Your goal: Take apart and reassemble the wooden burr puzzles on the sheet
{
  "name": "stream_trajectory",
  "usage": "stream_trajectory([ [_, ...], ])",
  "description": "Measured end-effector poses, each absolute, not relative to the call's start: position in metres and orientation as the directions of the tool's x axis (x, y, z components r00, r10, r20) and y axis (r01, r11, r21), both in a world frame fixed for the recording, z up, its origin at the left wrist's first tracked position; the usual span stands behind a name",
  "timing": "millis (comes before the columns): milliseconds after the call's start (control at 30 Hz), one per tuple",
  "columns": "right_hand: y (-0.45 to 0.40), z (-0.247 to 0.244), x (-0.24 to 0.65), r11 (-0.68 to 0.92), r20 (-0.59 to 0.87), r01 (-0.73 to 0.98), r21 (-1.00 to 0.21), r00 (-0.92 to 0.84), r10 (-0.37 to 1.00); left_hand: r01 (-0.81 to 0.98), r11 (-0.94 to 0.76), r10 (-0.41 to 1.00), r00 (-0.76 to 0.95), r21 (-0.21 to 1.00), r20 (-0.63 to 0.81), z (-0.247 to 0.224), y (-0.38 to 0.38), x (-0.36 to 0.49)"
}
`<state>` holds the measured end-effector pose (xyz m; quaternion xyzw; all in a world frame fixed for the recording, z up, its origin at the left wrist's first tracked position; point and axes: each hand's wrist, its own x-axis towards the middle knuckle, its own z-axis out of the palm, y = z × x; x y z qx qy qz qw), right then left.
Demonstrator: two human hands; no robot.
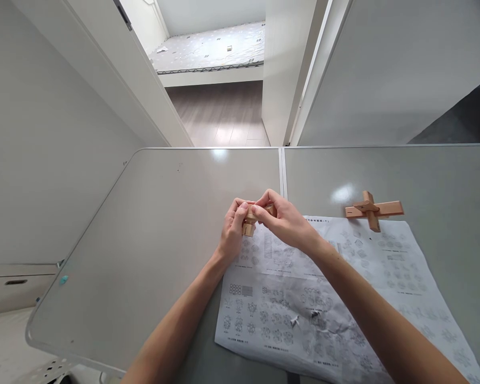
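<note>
Near the middle of the table, my left hand (232,226) and my right hand (282,218) meet around a small assembly of wooden pieces (248,229). The fingers of both hands are closed on it and cover much of it; one block end sticks out below the left thumb. Under my right forearm lies a large creased paper sheet (256,330) printed with small diagrams. A cross-shaped set of wooden pieces (390,209) rests at the sheet's top right edge.
The grey table (144,240) has a seam running from its far edge toward my hands. Small torn bits (295,321) lie on the sheet. Beyond the table are an open doorway, a wooden floor (224,109) and a patterned mattress (208,50).
</note>
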<state>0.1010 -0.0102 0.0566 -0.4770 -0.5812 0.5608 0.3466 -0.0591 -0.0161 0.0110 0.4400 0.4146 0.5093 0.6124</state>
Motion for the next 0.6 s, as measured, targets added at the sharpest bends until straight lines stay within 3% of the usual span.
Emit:
stream_trajectory([
  [600, -0.013, 0.048, 0.089, -0.14, -0.137, 0.005, -0.99, -0.25, 0.959, -0.333, 0.121, 0.99, 0.113, 0.935, -0.088, 0.011, -0.015, -0.059],
])
